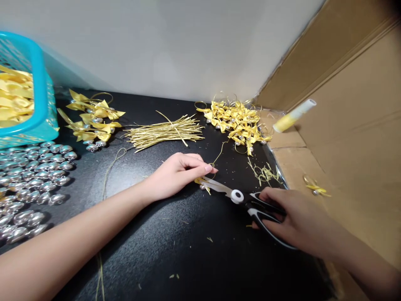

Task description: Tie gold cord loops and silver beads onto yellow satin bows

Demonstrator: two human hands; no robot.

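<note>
Near the middle of the black table, my left hand (181, 172) pinches a yellow ribbon bow (198, 181) with a gold cord loop and a small silver bell-like bead (203, 187). The fingers cover most of the bow. A gold cord end (223, 148) sticks up beyond the fingertips. My right hand (291, 217) is closed around the black-and-white handles of a pair of scissors (237, 196). Their blades point left and reach the bow just under my left fingertips. Whether the blades touch the cord cannot be made out.
A bundle of gold cords (166, 133) lies behind my left hand. Finished-looking bows (234, 119) are heaped at the back right, near cord scraps (266, 173). Silver beads (37, 175) and a blue basket (37, 75) of yellow bows stand left. Cardboard (351, 104) borders the right side.
</note>
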